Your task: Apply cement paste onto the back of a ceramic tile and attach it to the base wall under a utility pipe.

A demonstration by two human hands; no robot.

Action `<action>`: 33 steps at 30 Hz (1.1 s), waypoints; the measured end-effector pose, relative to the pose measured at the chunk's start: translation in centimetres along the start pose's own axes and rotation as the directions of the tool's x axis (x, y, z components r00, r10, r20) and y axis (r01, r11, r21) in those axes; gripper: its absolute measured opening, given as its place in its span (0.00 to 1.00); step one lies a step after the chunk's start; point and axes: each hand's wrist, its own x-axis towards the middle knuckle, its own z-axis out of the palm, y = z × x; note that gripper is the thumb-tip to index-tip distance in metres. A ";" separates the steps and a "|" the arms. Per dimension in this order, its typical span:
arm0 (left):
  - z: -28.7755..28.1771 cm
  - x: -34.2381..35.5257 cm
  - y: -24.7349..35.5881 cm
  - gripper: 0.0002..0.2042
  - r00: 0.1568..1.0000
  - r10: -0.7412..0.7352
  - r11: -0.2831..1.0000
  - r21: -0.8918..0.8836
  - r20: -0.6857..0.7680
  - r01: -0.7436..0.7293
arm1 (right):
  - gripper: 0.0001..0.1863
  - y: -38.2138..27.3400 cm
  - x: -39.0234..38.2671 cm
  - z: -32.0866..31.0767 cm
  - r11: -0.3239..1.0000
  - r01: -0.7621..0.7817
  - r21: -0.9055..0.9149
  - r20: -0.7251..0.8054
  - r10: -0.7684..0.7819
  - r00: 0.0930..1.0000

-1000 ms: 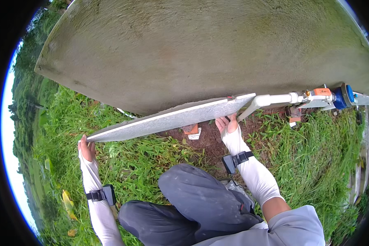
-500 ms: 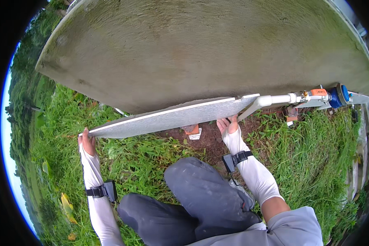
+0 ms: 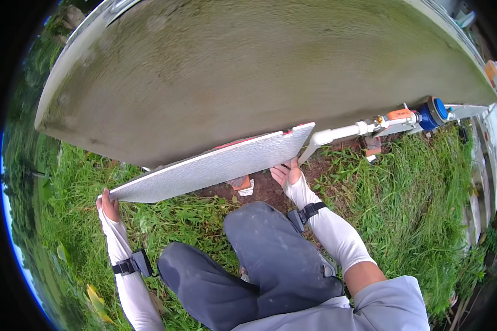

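My left hand [image 3: 109, 207] grips the left end of a long pale-grey, textured flat panel [image 3: 204, 168] with a white edge and a red strip along its back. My right hand [image 3: 285, 175] holds the lower edge near the panel's right end, palm up; a small dark strip shows at its fingers, too small to name. The panel stands on its long edge along a rough cement wall [image 3: 259, 66], with a notch in its top near the right end. Just right of it runs a white elbow pipe [image 3: 337, 134] with an orange-handled valve [image 3: 398, 115] and a blue cylindrical fitting [image 3: 431, 115].
Red brick pieces [image 3: 241, 184] lie on bare soil under the panel, others [image 3: 372, 146] beneath the pipe. Grass [image 3: 403, 209] grows around my bent knees [image 3: 248, 248]. Trees and a field are at the far left, pale slabs [image 3: 475, 204] at the right rim.
The view has shifted, showing more of the wall's top edge; panel, hands and pipe sit further left in the picture. The panel's red back strip shows more. Both hands still hold it.
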 end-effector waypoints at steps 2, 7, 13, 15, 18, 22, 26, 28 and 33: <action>-0.4 0.3 -0.6 0.32 0.998 0.015 0.998 0.063 -0.065 -0.011 | 0.45 -0.3 -0.3 -0.1 0.999 0.016 -0.040 0.020 -0.015 1.000; -1.1 0.1 -1.6 0.26 1.000 0.028 0.997 0.078 -0.004 -0.027 | 0.44 -1.2 -1.2 0.3 0.994 -0.041 -0.098 0.056 0.047 0.997; -2.4 1.0 -2.7 0.26 0.974 0.192 0.889 0.400 0.119 -0.224 | 0.34 -2.5 -3.5 -4.0 0.932 -0.010 -0.362 0.050 0.030 0.998; -2.5 1.2 -3.0 0.27 0.937 0.279 0.739 0.577 0.209 -0.348 | 0.18 -3.7 -3.4 -6.2 0.880 0.044 -0.473 -0.056 -0.079 0.995; -2.5 1.0 -3.2 0.28 0.953 0.260 0.808 0.505 0.153 -0.302 | 0.15 -6.4 -1.4 -7.2 0.426 0.524 -0.737 0.180 -0.624 0.761; -2.1 1.0 -3.0 0.27 0.936 0.299 0.789 0.503 0.187 -0.352 | 0.19 -11.0 0.6 -3.8 0.129 0.432 -0.893 0.359 -0.377 0.854; -2.0 1.6 -3.2 0.28 0.950 0.266 0.838 0.448 0.166 -0.313 | 0.20 -12.4 0.0 1.4 -0.030 0.481 -0.876 0.482 -0.106 0.870; -2.3 1.6 -3.5 0.25 0.929 0.312 0.739 0.564 0.198 -0.369 | 0.21 -12.5 -0.8 2.8 -0.051 0.489 -0.871 0.491 -0.055 0.869; -2.3 1.6 -3.3 0.33 0.979 0.202 0.957 0.209 0.028 -0.203 | 0.22 -12.1 -1.5 2.6 0.012 0.478 -0.878 0.476 -0.071 0.877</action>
